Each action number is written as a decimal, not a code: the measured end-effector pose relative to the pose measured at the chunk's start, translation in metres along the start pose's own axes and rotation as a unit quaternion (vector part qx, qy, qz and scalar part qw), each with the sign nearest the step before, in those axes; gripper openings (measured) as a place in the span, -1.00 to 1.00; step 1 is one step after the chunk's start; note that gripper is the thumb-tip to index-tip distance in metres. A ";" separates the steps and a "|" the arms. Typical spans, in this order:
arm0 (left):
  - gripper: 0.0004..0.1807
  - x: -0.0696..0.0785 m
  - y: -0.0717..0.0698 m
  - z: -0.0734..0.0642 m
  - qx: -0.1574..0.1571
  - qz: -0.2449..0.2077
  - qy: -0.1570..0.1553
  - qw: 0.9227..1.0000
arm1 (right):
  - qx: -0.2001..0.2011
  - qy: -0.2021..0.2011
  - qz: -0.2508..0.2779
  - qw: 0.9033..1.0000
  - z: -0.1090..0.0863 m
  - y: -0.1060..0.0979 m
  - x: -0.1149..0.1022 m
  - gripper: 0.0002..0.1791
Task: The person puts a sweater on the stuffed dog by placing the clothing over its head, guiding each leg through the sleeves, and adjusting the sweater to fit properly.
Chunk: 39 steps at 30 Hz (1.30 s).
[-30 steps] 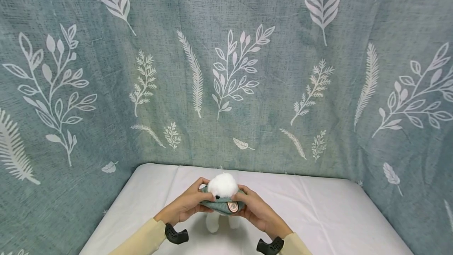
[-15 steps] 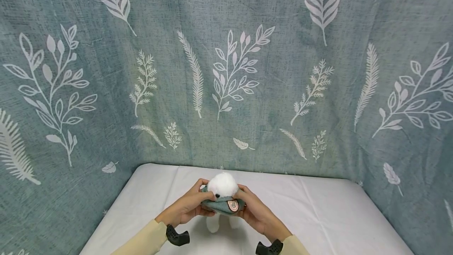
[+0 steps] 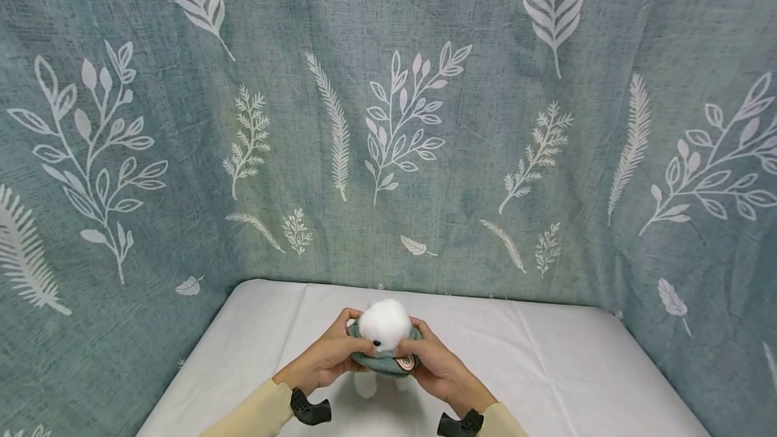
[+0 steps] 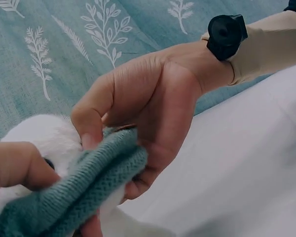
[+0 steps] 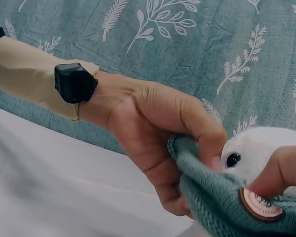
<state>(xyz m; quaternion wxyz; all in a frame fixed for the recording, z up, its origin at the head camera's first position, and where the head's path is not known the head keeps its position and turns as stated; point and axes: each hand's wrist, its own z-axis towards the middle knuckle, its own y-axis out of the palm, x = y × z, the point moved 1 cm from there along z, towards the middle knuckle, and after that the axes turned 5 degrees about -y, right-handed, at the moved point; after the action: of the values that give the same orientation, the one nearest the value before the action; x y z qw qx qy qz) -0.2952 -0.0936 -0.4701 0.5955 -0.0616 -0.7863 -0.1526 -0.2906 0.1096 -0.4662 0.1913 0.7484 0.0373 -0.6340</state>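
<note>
A white plush toy with a black eye stands between both hands. Around it, below the eye, runs a teal ribbed knit piece bearing a round brown-edged patch. My left hand grips the knit at the left side, thumb in front over its upper edge. On the other side my right hand pinches it the same way, its thumb at the patch. The fingers behind the toy are mostly hidden. White legs show under the knit.
A white-covered table lies under the toy. Teal curtain fabric with white leaf prints rises behind it and on both sides. Each wrist wears a black camera mount.
The toy and the knit have shifted slightly down and right. The patch has tilted and is more covered by the right thumb. Both hands keep their grip.
</note>
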 end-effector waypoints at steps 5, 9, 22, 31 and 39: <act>-0.16 -0.003 -0.002 -0.001 -0.003 -0.003 -0.002 1.000 | 0.001 -0.007 0.006 1.000 -0.001 0.001 0.002 -0.03; -0.16 -0.001 -0.002 -0.002 -0.003 -0.009 -0.006 1.000 | -0.002 -0.003 0.003 1.000 -0.001 0.002 0.000 -0.05; -0.24 0.000 0.000 0.001 0.003 -0.042 -0.011 0.999 | -0.009 -0.005 0.042 0.999 0.003 -0.005 0.000 -0.33; -0.30 -0.005 0.001 0.004 0.004 -0.081 -0.008 0.997 | 0.021 -0.006 0.071 0.997 0.005 -0.008 0.009 -0.49; -0.31 -0.007 -0.002 0.006 0.006 -0.098 -0.011 0.995 | -0.017 0.006 0.063 0.998 0.005 -0.012 0.009 -0.26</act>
<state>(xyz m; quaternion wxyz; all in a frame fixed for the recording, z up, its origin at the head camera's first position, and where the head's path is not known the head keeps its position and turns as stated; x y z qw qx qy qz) -0.2990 -0.0931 -0.4788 0.5696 0.0175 -0.7957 -0.2051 -0.2975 0.1173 -0.4781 0.2432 0.7499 0.0019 -0.6153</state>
